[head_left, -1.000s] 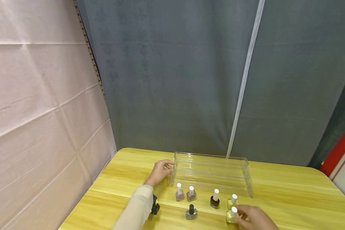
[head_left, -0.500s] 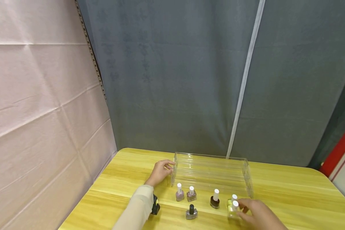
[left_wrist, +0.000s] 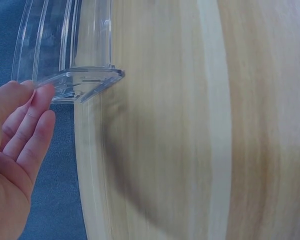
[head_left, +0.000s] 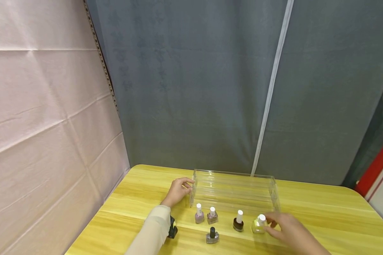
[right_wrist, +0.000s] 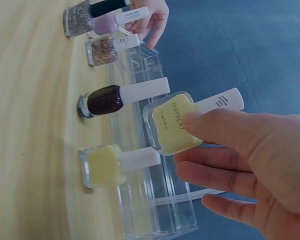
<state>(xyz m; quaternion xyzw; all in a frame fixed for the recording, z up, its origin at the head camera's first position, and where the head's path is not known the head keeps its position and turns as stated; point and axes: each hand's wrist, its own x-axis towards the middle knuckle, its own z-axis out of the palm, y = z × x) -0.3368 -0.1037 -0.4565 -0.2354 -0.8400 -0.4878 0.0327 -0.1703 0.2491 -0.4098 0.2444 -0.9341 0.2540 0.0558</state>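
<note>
My right hand (head_left: 285,228) pinches a yellow nail polish bottle (right_wrist: 172,125) with a white cap, raised off the table in the right wrist view. A second yellow nail polish bottle (right_wrist: 104,166) stands behind it and is mostly covered by it in the head view. My left hand (head_left: 177,192) pinches the left end of a clear acrylic rack (left_wrist: 90,82) between thumb and forefinger. In front of the rack stand a dark nail polish bottle (head_left: 238,224), a glittery one (head_left: 212,217) and a lilac one (head_left: 199,217).
A silvery nail polish bottle (head_left: 212,238) with a black cap stands nearer the front of the wooden table (head_left: 325,216). Grey curtain (head_left: 191,106) hangs along the table's back edge, and pale cloth (head_left: 51,124) on the left.
My right hand has lifted the nearer yellow nail polish bottle and moved it forward, over the other yellow one. My left hand stays at the rack's end.
</note>
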